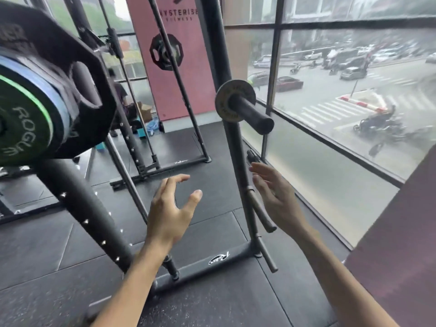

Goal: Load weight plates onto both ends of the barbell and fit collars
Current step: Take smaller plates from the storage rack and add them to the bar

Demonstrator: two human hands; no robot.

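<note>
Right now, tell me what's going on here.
A person stands at a plate storage post by a window. The left hand and right hand are both open and empty, held out either side of the post, below its upper peg, which carries one small plate. At the left edge a green-striped Rogue plate sits stacked against a blue plate and a large black plate; what they hang on is out of view.

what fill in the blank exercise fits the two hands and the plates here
The left hand and the right hand both hold ____.
The black round plate with the green ring reads ____.
The black steel peg carries ____ small grey metal plate.
Missing: nothing; ROGUE; one.
</note>
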